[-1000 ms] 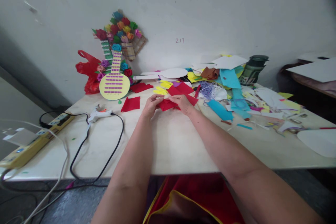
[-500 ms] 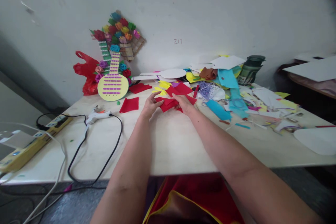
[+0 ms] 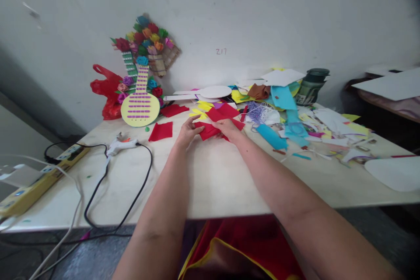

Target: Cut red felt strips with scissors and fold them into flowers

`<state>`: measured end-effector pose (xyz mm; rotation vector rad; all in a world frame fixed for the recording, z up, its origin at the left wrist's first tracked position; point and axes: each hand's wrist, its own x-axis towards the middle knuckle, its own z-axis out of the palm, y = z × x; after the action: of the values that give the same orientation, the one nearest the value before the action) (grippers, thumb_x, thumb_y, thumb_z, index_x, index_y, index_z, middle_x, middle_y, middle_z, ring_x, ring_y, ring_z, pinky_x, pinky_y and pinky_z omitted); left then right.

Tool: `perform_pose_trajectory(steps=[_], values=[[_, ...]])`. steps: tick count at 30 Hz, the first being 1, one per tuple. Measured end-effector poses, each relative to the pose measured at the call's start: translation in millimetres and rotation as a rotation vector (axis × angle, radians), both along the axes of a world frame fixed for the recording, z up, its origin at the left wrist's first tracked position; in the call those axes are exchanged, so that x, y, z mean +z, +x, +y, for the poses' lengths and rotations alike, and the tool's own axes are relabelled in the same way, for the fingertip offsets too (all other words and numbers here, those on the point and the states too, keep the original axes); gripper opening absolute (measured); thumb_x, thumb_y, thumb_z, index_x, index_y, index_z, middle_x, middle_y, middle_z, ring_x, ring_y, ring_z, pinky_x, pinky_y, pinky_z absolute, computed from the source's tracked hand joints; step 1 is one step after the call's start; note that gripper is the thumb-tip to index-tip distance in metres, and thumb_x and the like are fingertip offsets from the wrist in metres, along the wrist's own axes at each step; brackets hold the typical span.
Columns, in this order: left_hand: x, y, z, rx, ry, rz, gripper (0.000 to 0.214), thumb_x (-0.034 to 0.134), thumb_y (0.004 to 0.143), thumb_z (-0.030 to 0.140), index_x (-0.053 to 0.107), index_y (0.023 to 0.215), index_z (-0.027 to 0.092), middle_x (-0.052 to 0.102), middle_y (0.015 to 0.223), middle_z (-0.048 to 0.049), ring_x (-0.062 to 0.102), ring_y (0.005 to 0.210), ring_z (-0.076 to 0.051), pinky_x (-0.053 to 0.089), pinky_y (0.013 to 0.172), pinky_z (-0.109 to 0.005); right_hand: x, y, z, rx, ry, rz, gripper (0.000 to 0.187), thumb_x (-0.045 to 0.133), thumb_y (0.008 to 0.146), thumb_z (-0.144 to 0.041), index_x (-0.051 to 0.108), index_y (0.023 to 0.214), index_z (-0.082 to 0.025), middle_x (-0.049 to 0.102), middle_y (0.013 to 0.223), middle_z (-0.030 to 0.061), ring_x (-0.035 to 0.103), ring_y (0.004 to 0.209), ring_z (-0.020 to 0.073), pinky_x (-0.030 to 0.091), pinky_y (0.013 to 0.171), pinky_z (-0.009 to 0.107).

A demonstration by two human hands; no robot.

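Between my hands, just above the table, is a piece of red crepe paper (image 3: pixel 206 131). My left hand (image 3: pixel 188 132) pinches its left edge between thumb and fingers. The right side is gripped by my right hand (image 3: pixel 229 129), whose fingertips are partly hidden behind the paper. More red pieces (image 3: pixel 225 112) lie just beyond my hands, beside yellow paper petals (image 3: pixel 201 109). A red square with a rolled edge (image 3: pixel 161 131) rests left of my left hand, and another red piece (image 3: pixel 173 110) lies behind it.
A glue gun (image 3: pixel 122 145) with a looping black cord lies at left, near a yellow power strip (image 3: pixel 42 179). A yellow paper guitar (image 3: pixel 140 109) stands against the wall. Blue paper (image 3: pixel 271 136), scraps and a dark green bottle (image 3: pixel 312 87) occupy the right side.
My hands stay in nearly the same place, still holding the red paper, which has shifted slightly between the fingers. The whole view has moved very slightly.
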<state>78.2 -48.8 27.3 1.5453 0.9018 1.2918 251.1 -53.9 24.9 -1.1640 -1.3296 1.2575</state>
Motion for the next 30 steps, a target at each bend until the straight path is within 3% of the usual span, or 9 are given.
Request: perform_pose_trajectory(steps=[5,10,14,18,22,30], values=[[-0.2,-0.6,-0.6,-0.029,-0.023,-0.042,0.062,0.074,0.055,0.023,0.054,0.114,0.015,0.032,0.046,0.0106,0.032,0.042,-0.003,0.028,0.045,-0.018,3.5,-1.5,-4.5,0.013,0.003,-0.001,0.028,0.062,0.071,-0.042,0.06,0.07,-0.013,0.061,0.053,0.0023,0.053,0.041,0.0108,0.039,0.038,0.021],[1.6,0.5,-1.9,-0.063,-0.07,-0.057,0.063,0.076,0.052,0.018,0.056,0.111,0.015,0.034,0.045,0.0111,0.036,0.042,-0.003,0.031,0.047,-0.018,3.1,-4.0,-5.9,-0.057,0.197,-0.091,0.03,0.067,0.06,-0.041,0.054,0.055,-0.014,0.048,0.048,-0.005,0.044,0.048,0.0069,0.036,0.048,0.02],[0.3,5.5,-2.9,-0.092,-0.226,-0.166,0.062,0.078,0.049,0.019,0.057,0.107,0.016,0.052,0.054,0.0054,0.052,0.051,-0.008,0.04,0.052,-0.021,-1.0,-6.0,-2.0,-0.087,0.264,-0.12,0.025,0.063,0.062,-0.037,0.057,0.056,-0.014,0.049,0.051,-0.0046,0.044,0.053,0.0086,0.037,0.054,0.022],[-2.9,12.0,-3.6,-0.131,-0.346,-0.288,0.04,0.077,0.053,0.028,0.062,0.086,0.011,0.064,0.074,-0.0056,0.06,0.064,-0.014,0.046,0.06,-0.026,-4.4,-8.0,0.9,-0.088,0.305,-0.127,0.024,0.061,0.063,-0.038,0.059,0.058,-0.014,0.051,0.053,-0.0035,0.046,0.056,0.0104,0.038,0.056,0.023],[-4.9,15.3,-3.3,-0.052,-0.344,-0.33,0.033,0.077,0.051,0.03,0.063,0.075,0.011,0.063,0.065,-0.0038,0.058,0.057,-0.012,0.045,0.057,-0.024,-5.4,-10.1,1.3,-0.059,0.319,-0.082,0.02,0.062,0.061,-0.034,0.062,0.061,-0.014,0.055,0.057,-0.0025,0.049,0.058,0.0114,0.04,0.061,0.025],[-4.9,16.8,-4.4,-0.022,-0.335,-0.323,0.027,0.077,0.05,0.027,0.057,0.063,0.014,0.057,0.055,0.0001,0.052,0.048,-0.01,0.039,0.047,-0.021,-2.5,-13.7,-2.6,-0.038,0.315,-0.027,0.016,0.063,0.06,-0.03,0.062,0.059,-0.015,0.056,0.058,-0.0029,0.051,0.06,0.0116,0.041,0.063,0.025]])
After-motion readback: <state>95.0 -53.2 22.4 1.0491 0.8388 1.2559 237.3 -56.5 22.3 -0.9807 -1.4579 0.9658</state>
